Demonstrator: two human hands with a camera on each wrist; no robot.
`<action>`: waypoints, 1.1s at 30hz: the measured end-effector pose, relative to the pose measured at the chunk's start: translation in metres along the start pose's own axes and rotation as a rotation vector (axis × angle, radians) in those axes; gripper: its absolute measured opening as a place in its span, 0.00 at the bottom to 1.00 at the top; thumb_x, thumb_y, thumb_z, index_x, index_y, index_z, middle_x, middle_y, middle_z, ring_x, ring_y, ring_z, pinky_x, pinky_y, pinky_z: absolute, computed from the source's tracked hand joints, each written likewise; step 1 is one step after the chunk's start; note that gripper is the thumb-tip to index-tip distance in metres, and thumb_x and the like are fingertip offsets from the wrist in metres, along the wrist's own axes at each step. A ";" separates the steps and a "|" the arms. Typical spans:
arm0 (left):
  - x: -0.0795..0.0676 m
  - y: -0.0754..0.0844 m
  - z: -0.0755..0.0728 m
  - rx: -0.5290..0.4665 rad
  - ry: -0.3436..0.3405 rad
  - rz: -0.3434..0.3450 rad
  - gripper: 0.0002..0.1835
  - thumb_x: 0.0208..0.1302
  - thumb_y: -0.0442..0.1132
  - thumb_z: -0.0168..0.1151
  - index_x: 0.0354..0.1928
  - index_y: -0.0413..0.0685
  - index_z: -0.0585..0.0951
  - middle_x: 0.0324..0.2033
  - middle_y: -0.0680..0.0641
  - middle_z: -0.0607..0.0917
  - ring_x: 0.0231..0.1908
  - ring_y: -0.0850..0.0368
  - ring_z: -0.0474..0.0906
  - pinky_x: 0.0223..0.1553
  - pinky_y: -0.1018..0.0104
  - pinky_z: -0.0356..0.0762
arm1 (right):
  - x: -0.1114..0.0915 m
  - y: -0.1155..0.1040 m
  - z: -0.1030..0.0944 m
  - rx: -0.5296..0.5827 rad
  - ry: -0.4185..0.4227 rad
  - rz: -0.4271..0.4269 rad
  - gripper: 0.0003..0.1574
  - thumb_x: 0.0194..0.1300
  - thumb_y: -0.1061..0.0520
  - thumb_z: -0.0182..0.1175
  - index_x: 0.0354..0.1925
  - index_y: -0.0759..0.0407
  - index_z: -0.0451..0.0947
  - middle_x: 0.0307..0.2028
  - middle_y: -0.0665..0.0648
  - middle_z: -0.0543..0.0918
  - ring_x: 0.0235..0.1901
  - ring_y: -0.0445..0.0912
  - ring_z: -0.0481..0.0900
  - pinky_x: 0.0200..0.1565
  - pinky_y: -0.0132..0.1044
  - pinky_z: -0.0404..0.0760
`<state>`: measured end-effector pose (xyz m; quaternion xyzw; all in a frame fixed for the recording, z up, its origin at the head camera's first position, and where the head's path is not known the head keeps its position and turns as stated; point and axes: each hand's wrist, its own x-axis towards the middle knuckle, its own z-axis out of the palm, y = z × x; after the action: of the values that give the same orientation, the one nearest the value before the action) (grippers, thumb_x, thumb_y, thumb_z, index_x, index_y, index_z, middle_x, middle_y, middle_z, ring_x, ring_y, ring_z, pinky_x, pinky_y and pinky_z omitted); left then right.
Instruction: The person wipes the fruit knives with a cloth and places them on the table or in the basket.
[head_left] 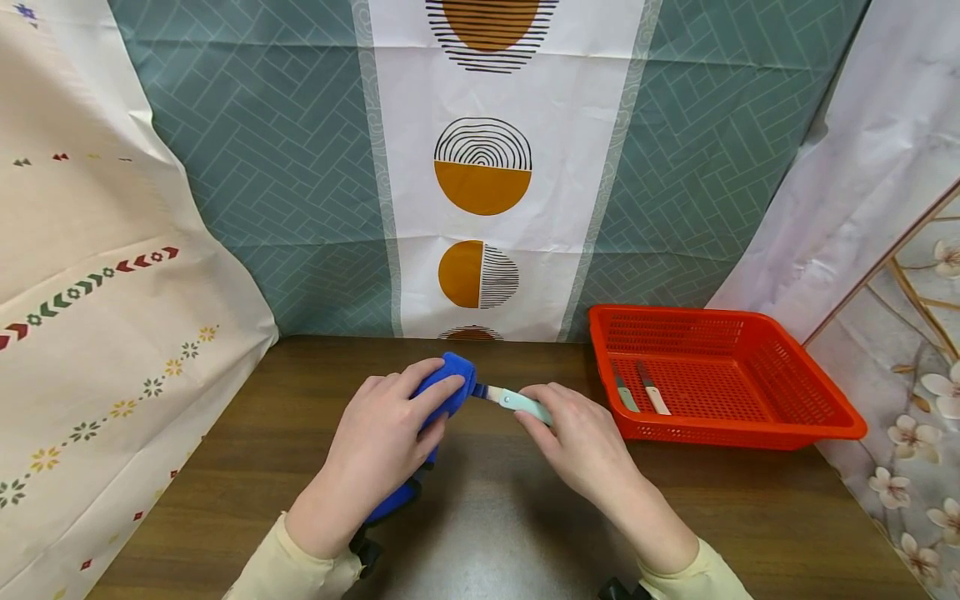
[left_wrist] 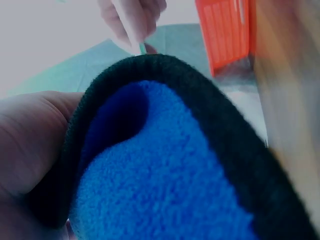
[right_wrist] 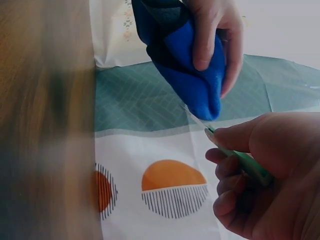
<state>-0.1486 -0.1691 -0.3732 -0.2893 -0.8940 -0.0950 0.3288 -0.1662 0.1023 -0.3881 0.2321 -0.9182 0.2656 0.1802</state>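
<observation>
My left hand (head_left: 390, 437) grips a folded blue cloth (head_left: 464, 371) with dark edging, its lower part hanging beneath the hand. My right hand (head_left: 588, 437) holds a small knife (head_left: 525, 406) by its pale green handle. The knife points left, and its blade meets the cloth's end, where the cloth partly covers it. In the right wrist view, the thumb and curled fingers close around the handle, while the narrow blade (right_wrist: 196, 118) runs along the edge of the cloth (right_wrist: 207, 97). Close up in the left wrist view, the cloth (left_wrist: 165, 165) bulges in a fold and hides most of the knife.
A red plastic basket (head_left: 731, 431) stands at the right on the brown wooden table (head_left: 300, 400). Inside its left end lie a green-handled knife (head_left: 627, 398) and a white-handled knife (head_left: 657, 400). Patterned cloths (head_left: 487, 92) hang behind the table and at both sides.
</observation>
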 end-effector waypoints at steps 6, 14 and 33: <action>0.000 0.013 0.005 -0.038 0.013 0.060 0.25 0.63 0.39 0.81 0.62 0.57 0.89 0.63 0.41 0.86 0.48 0.42 0.91 0.50 0.47 0.86 | 0.000 0.000 0.001 -0.003 -0.002 0.002 0.11 0.72 0.54 0.77 0.51 0.49 0.89 0.36 0.43 0.83 0.33 0.40 0.77 0.35 0.40 0.81; -0.001 0.017 0.010 -0.043 0.021 0.067 0.24 0.63 0.39 0.80 0.61 0.57 0.90 0.62 0.42 0.87 0.47 0.44 0.90 0.50 0.47 0.87 | 0.000 0.000 0.002 0.002 -0.020 0.008 0.10 0.74 0.51 0.75 0.51 0.48 0.89 0.38 0.43 0.84 0.34 0.40 0.77 0.37 0.40 0.82; -0.005 -0.006 0.024 0.012 -0.046 0.010 0.24 0.64 0.40 0.81 0.62 0.56 0.89 0.62 0.40 0.87 0.48 0.42 0.91 0.47 0.46 0.86 | 0.005 0.009 0.012 -0.016 -0.047 0.043 0.11 0.74 0.51 0.75 0.50 0.51 0.88 0.35 0.44 0.81 0.32 0.43 0.76 0.34 0.40 0.79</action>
<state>-0.1619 -0.1670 -0.3947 -0.2937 -0.9005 -0.0814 0.3102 -0.1772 0.1006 -0.3991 0.2170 -0.9290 0.2567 0.1548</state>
